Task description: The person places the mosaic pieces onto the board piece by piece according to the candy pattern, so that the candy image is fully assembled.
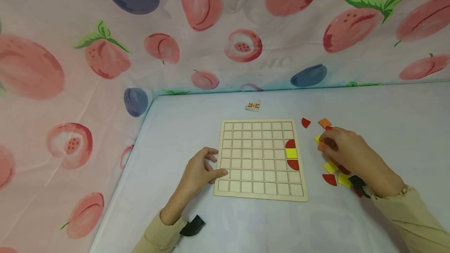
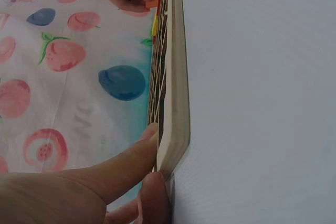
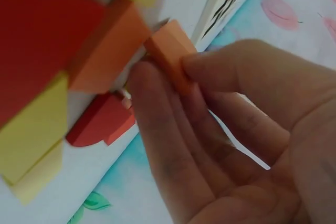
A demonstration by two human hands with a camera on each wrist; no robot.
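A wooden grid board (image 1: 260,196) lies flat on the table. In its right-hand column sit a yellow square tile (image 1: 291,153) and two red quarter-circle tiles, one above it (image 1: 290,144) and one below it (image 1: 293,164). My left hand (image 1: 201,170) grips the board's left edge, the thumb on top and other fingers against the side. Right of the board, my right hand (image 1: 346,149) pinches an orange square tile (image 3: 170,48) between thumb and fingers, over a loose pile of tiles that it partly hides.
Among the loose tiles are a red quarter circle (image 1: 329,179), a yellow square (image 1: 330,167), an orange square (image 1: 325,123) and a separate red quarter circle (image 1: 306,122). Behind the board lies a small patterned card (image 1: 253,106). Fruit-printed cloth (image 1: 277,50) hangs at the back and left.
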